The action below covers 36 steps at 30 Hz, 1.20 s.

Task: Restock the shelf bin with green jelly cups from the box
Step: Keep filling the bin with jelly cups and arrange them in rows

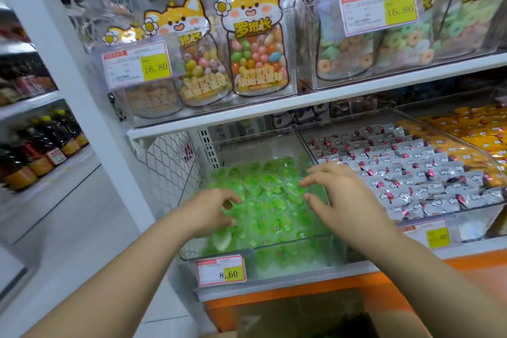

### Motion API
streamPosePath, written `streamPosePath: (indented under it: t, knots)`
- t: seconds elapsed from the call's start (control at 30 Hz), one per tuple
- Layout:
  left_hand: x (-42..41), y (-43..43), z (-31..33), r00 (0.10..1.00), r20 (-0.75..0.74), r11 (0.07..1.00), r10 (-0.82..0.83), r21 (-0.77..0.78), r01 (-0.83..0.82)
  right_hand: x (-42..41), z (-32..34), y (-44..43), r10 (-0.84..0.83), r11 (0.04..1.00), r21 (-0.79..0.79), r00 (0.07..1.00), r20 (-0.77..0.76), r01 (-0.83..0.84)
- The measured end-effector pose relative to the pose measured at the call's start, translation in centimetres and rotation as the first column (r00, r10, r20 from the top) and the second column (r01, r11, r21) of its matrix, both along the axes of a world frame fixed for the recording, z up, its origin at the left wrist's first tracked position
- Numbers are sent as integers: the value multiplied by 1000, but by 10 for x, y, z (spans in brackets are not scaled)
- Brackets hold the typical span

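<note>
**Both hands spread over the green cups**

Lower centre of the frame, the left hand (211, 208) rests on the jelly cups (263, 200), its grip loose and empty, probably levelling the heap. The cups lie jumbled, mostly lids up, with no shared long axis. They fill the clear bin (296, 255), which runs front to back. Right of centre, the right hand (337, 195) hovers, fingers splayed, holding nothing. The box (288, 310) sits at the bottom edge.

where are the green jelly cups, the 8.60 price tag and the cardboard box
green jelly cups (270, 202), head view, middle of the pile
8.60 price tag (221, 271), head view, centre of the label
cardboard box (263, 318), head view, brown flap
</note>
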<state>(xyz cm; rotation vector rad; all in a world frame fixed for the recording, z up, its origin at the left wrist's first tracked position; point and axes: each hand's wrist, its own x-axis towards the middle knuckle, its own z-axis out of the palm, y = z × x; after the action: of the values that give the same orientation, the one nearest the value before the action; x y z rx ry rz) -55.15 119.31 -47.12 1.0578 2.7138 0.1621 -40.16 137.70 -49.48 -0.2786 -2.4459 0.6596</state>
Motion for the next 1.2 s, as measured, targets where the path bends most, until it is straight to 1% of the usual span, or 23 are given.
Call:
streamPosePath:
  t: [0.07,0.17,0.23,0.33,0.43,0.47,0.5,0.53,0.57,0.6,0.63,0.67,0.7,0.77,0.83,0.93,1.0,1.07,1.1,1.17,1.2]
  knots:
    - [1,-7,0,999,19,982,-51,-183,54,0,-2,-7,50,999,16,999,-17,-50]
    - [2,-9,-6,994,78,937,-83,-333,104,0,-4,-15,98,995,36,995,-32,-97]
    - [3,-8,-12,994,63,922,-91,-372,108,1,-3,-17,113,993,21,993,-33,-112]
    - [5,-6,-20,998,32,937,-51,-345,59,1,-1,-13,115,993,5,992,-45,-115]
    - [7,-4,-14,1000,-27,975,-11,-223,5,2,2,-8,94,995,-16,994,-63,-95]
    - [8,-4,-9,999,-47,990,-8,-140,1,2,3,-6,87,996,-22,994,-63,-89]
    - [10,-3,-3,1000,-12,1000,3,-1,-3,3,5,-4,85,996,-24,994,-68,-87]
    - [14,0,3,994,113,983,6,184,-27,4,8,-3,93,995,-29,993,-76,-96]
    - [21,3,10,952,304,924,-40,373,-80,6,11,-3,115,992,-41,990,-78,-119]
    - [30,5,16,866,481,846,-135,511,-152,8,15,-3,153,986,-63,986,-69,-157]
    - [39,8,21,782,583,793,-221,574,-205,10,18,-5,198,975,-95,979,-53,-202]
    - [46,11,24,722,633,764,-279,602,-233,12,21,-7,241,960,-138,970,-33,-243]
    - [52,14,25,681,659,740,-318,622,-256,14,23,-9,275,943,-189,961,-19,-274]
    - [61,21,24,638,689,697,-344,643,-318,16,26,-13,304,902,-311,952,-38,-300]
    - [65,26,22,615,719,659,-324,638,-398,17,27,-13,280,860,-419,956,-90,-292]
    - [70,32,20,635,717,609,-286,648,-457,17,29,-12,241,790,-544,959,-151,-284]
    - [73,34,22,660,704,587,-261,659,-471,15,29,-12,220,758,-586,958,-184,-287]
    - [74,34,22,674,682,555,-283,690,-465,12,28,-11,171,738,-617,960,-222,-274]
    - [75,34,24,695,648,532,-311,724,-438,11,27,-10,137,725,-636,960,-243,-264]
    - [78,34,25,791,522,474,-319,811,-343,9,26,-9,75,716,-655,960,-271,-241]
    - [78,35,23,845,447,442,-292,847,-296,8,25,-9,53,722,-653,959,-277,-229]
